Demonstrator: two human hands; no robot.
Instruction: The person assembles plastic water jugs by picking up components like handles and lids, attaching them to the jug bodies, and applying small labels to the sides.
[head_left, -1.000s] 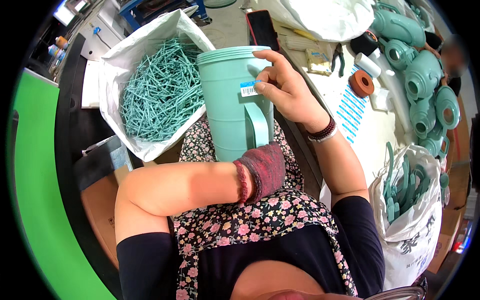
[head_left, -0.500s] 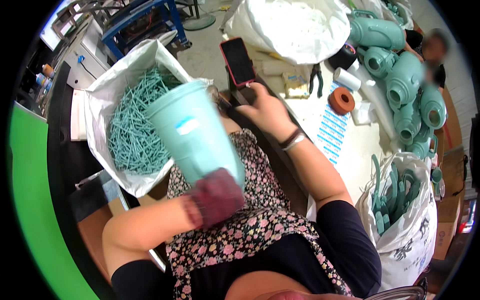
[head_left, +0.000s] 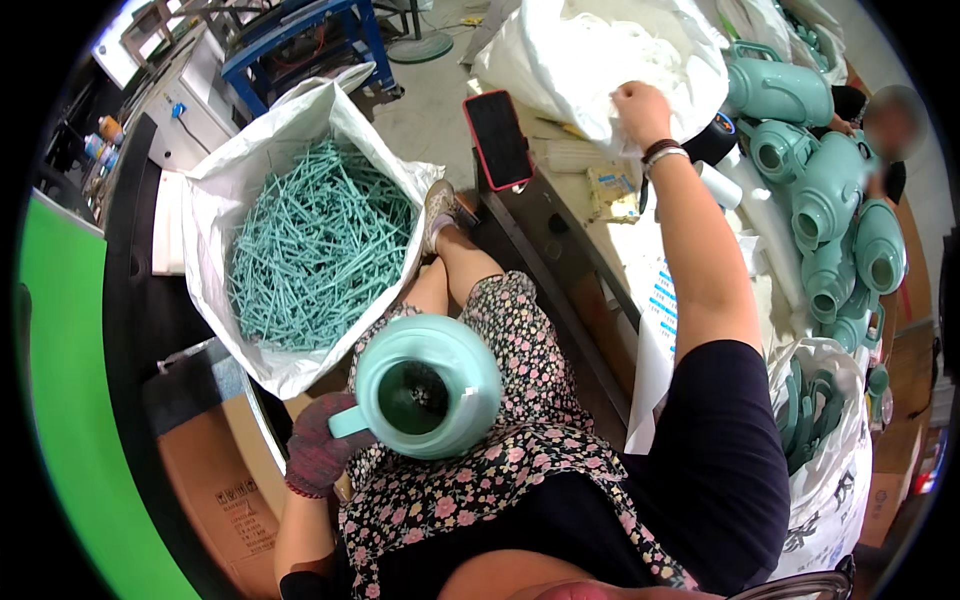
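My left hand (head_left: 322, 447), in a dark red knitted glove, grips the handle of a pale green plastic jug body (head_left: 473, 395) over my lap. Its round open mouth faces up and the inside looks dark. My right hand (head_left: 642, 112), bare and with a bracelet at the wrist, reaches to the near side of a large white bag (head_left: 510, 62) filled with white plastic pieces (head_left: 625, 48). Its fingers are curled; whatever they hold is hidden.
Thin green plastic sticks fill a white sack (head_left: 212, 300) at left. A red-edged phone (head_left: 499, 140) stands by the table edge. More green jug bodies (head_left: 825, 185) are piled at right, above a sack of green handles (head_left: 815, 410). A co-worker's hand (head_left: 843, 124) shows beyond.
The jug body has turned from lying with its side showing to mouth up, my left hand now on its handle. My right hand has moved from beside the phone to the white bag.
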